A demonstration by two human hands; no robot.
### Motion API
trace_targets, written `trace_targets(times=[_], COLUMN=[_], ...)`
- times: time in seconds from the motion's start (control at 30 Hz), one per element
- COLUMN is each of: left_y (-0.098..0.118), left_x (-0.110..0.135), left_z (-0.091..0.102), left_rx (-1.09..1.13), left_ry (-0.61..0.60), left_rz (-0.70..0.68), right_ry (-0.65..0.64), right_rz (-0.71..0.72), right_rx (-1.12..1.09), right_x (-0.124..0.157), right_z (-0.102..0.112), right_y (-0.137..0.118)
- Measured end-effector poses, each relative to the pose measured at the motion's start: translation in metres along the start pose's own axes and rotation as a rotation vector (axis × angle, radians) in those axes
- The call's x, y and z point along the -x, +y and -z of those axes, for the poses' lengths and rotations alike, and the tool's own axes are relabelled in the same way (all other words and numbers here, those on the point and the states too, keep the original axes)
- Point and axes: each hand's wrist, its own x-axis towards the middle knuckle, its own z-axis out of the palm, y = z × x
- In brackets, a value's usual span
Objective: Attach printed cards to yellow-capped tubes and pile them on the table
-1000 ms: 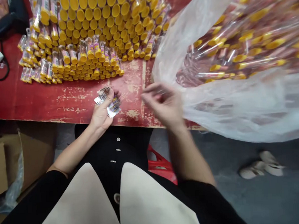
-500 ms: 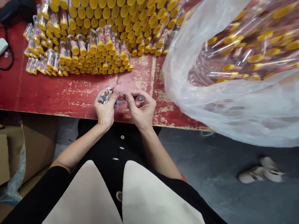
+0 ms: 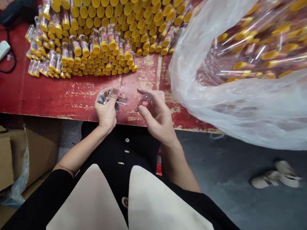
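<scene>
Our red bench [image 3: 64,96] carries everything. On its right a big clear plastic bag [image 3: 247,116] bulges with yellow-capped tubes. At the far side a stack of filled tubes [image 3: 111,20] lies in rows, caps toward us.

Our left hand [image 3: 106,112] rests at the near edge, wrist bent, its fingers [image 3: 113,95] clenched round a bundle of small printed slips [image 3: 106,96]. Our right hand [image 3: 156,115] is raised near it but not touching. Thumb and forefinger pinch a small clear tube [image 3: 144,100], and the other fingers are loosely curled.

We judge the step in hand to be pairing one slip with this tube, which sits just above the bench's near edge, between our hands. The next move calls for bringing tube and bundle together and working a single slip free without loosening the rest.
</scene>
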Motion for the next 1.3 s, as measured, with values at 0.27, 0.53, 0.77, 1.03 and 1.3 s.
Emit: trace_targets(times=[0.27,0.53,0.77,1.03,1.3], left_y=[0.009,0.022,0.019,0.024,0.025], left_x=[0.004,0.031,0.036,0.035,0.043], left_z=[0.000,0.007,0.007,0.014,0.019], left_rx=[0.019,0.041,0.124,0.039,0.027], left_ry=[-0.129,-0.273,-0.368,-0.477,-0.442], left_rz=[0.066,0.212,0.294,0.326,0.270], right_ry=[0.112,0.155,0.288,0.247,0.406], right_rz=[0.287,0.234,0.232,0.303,0.289], right_rx=[0.308,0.298,0.193,0.038,0.079], right_x=[0.011,0.021,0.032,0.027,0.024], right_z=[0.007,-0.001,-0.009,0.010,-0.006], right_y=[-0.011,-0.013,-0.015,-0.024,-0.026])
